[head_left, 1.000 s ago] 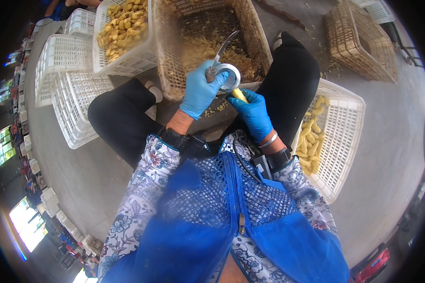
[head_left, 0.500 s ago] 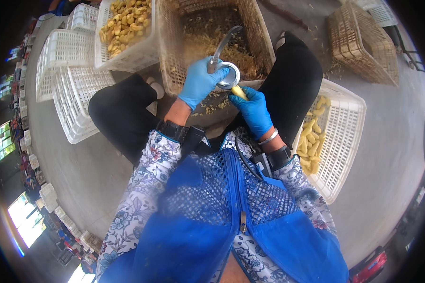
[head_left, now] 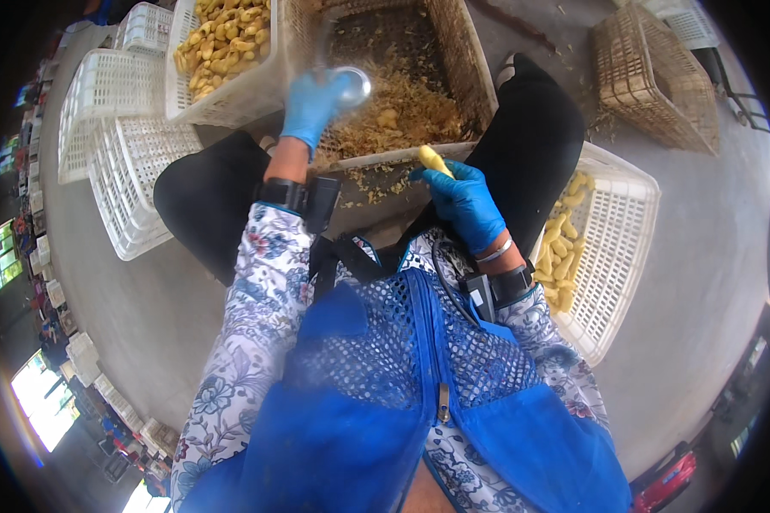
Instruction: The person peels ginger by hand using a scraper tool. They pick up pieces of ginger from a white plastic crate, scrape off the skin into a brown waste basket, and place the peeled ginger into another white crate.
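Note:
My left hand (head_left: pixel 311 107), in a blue glove and blurred by motion, holds a round metal ring-shaped tool (head_left: pixel 351 86) above the near left part of a scrap-filled plastic crate (head_left: pixel 376 159). Closed round a pale yellow, finger-shaped piece of produce (head_left: pixel 435 161) is my gloved right hand (head_left: pixel 469 205), just in front of the crate's near rim. One end of the piece sticks up past the fingers. Shreds and peel-like scraps (head_left: pixel 402 111) cover the crate's bottom.
A white crate (head_left: pixel 231 107) at far left holds many yellow-brown pieces. At my right, another white crate (head_left: pixel 624 256) contains paler pieces (head_left: pixel 560 256). More white crates (head_left: pixel 133 179) stand left, and a dirty brown crate (head_left: pixel 654 81) stands far right. My knees flank the middle crate.
My left hand has moved away from the right hand, leftward and forward over the crate, carrying the ring-shaped tool. My right hand stays nearly in place with the yellow piece, now tilted more upright.

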